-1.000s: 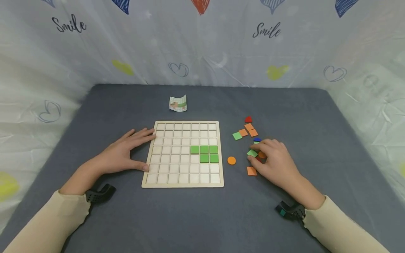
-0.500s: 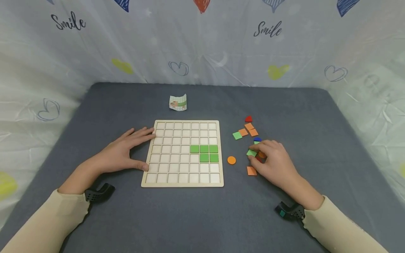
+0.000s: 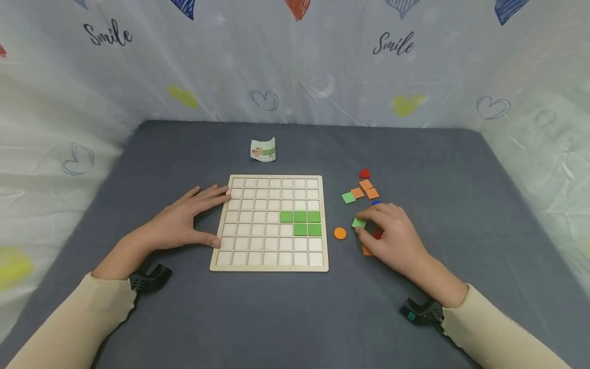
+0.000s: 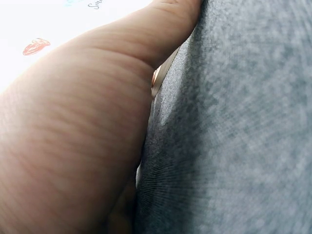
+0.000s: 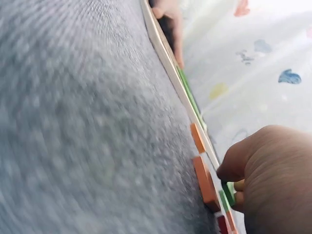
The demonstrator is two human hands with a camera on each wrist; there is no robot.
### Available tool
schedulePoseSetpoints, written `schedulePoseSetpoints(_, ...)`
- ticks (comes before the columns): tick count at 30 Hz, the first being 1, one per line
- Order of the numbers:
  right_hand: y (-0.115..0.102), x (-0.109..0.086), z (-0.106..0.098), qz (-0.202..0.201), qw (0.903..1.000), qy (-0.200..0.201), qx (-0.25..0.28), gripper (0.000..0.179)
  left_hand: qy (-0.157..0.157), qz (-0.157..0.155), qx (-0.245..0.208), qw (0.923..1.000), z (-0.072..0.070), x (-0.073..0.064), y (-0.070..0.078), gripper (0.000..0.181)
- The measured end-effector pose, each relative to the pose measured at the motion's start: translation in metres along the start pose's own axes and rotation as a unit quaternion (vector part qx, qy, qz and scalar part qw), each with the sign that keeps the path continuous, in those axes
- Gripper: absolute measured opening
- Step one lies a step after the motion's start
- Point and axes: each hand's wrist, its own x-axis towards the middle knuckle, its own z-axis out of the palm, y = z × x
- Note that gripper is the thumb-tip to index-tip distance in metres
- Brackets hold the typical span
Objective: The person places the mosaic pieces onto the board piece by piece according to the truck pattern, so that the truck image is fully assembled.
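My right hand (image 3: 396, 236) pinches a light green square tile (image 3: 359, 223) between thumb and fingertips, right of the wooden grid board (image 3: 269, 268). In the right wrist view, the same tile (image 5: 229, 195) shows at the fingertips. Several darker green tiles (image 3: 300, 217) fill squares in two rows at the board's right side. My left hand (image 3: 172, 225) rests at the board's left edge, fingers straight on the upper part and thumb near the lower corner. A red piece (image 3: 378, 233) and an orange square (image 3: 367, 251) are partly hidden under my right hand.
Between board and right hand lies an orange disc (image 3: 340, 233). Farther back are a loose green tile (image 3: 348, 198), several orange squares (image 3: 372, 193), a red piece (image 3: 364, 173) and a partly covered blue piece (image 3: 377, 202). A small picture card (image 3: 262, 150) lies behind the board.
My right hand has shifted slightly left toward the board, carrying the green tile away from the pieces beside it. My left hand stays at the board's edge.
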Motion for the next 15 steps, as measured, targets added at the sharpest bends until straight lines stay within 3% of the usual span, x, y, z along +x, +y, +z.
schedulePoseSetpoints(15, -0.020, 0.017, 0.018, -0.100, 0.9945, 0.008, 0.031, 0.020, -0.008, -0.007, -0.003, 0.9999, -0.001, 0.001, 0.002, 0.112)
